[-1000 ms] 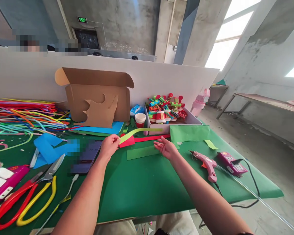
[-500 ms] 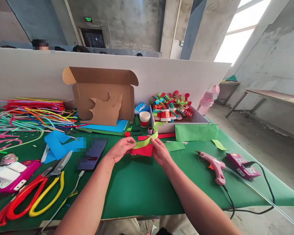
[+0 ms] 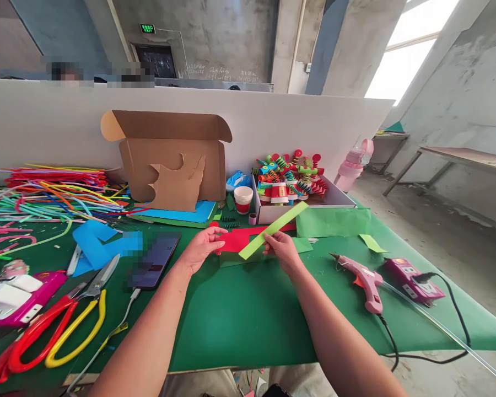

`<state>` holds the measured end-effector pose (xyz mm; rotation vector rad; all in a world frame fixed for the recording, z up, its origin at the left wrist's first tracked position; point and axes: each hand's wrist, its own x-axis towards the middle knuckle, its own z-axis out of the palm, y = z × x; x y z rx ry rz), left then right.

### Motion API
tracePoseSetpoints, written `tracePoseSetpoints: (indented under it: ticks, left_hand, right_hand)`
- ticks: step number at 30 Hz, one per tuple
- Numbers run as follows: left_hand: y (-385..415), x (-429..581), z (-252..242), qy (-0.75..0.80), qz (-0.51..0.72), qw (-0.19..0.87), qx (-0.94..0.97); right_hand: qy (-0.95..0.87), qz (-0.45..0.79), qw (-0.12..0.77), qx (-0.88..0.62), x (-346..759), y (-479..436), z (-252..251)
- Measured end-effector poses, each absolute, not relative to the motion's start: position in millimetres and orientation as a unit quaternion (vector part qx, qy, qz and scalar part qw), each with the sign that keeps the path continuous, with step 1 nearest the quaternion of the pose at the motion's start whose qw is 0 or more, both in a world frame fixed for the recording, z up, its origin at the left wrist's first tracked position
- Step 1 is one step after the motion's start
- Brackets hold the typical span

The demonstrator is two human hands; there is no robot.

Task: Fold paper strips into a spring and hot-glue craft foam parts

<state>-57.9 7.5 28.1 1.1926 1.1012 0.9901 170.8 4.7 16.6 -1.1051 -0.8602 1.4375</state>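
Observation:
My right hand (image 3: 281,249) pinches a light green paper strip (image 3: 278,227), which slants up and to the right over the table. My left hand (image 3: 201,248) is at the left edge of a red paper piece (image 3: 235,241), fingers curled near it; whether it grips the paper is hard to make out. A darker green paper (image 3: 231,259) lies under the red one. Behind the hands stand stacked paper cups (image 3: 243,199) and small dark green paper springs (image 3: 231,225). A white box (image 3: 264,214) holds several colourful paper-cup figures (image 3: 279,193).
Scissors (image 3: 95,286), a phone (image 3: 159,262) and blue paper (image 3: 93,242) lie left. Pipe cleaners (image 3: 58,193) and a cardboard box (image 3: 171,127) are behind. To the right are a pink glue gun (image 3: 366,281), a power strip (image 3: 411,282) and green paper (image 3: 333,222).
The light green strip, earlier curved between both hands, is now straight and in my right hand only. My left hand has let go of it, and my right hand has moved slightly right.

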Motion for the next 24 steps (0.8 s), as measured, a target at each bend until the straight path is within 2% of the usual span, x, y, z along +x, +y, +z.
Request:
tracePoseSetpoints:
  ticks: [3, 5, 11, 17, 24]
  left_hand:
    - [10.1, -58.9, 26.0, 0.478, 0.445, 0.575, 0.493]
    - [11.3, -58.9, 24.7, 0.48, 0.451, 0.572, 0.489]
    - [14.1, -59.1, 21.8, 0.493, 0.47, 0.555, 0.478]
    - [14.7, -59.3, 21.6, 0.503, 0.481, 0.539, 0.474]
    - [14.5, -59.0, 24.0, 0.517, 0.49, 0.523, 0.467]
  right_hand:
    - [-0.371, 0.724, 0.402, -0.42, 168.8, 3.4, 15.6]
    - [-0.356, 0.768, 0.355, -0.397, 168.0, 3.6, 16.9]
    - [-0.221, 0.84, 0.341, -0.359, 168.7, -0.6, 23.5]
    - [-0.311, 0.863, 0.282, -0.281, 138.0, -25.3, 19.6]
    - [-0.415, 0.863, 0.175, -0.229, 133.1, -34.7, 13.5]
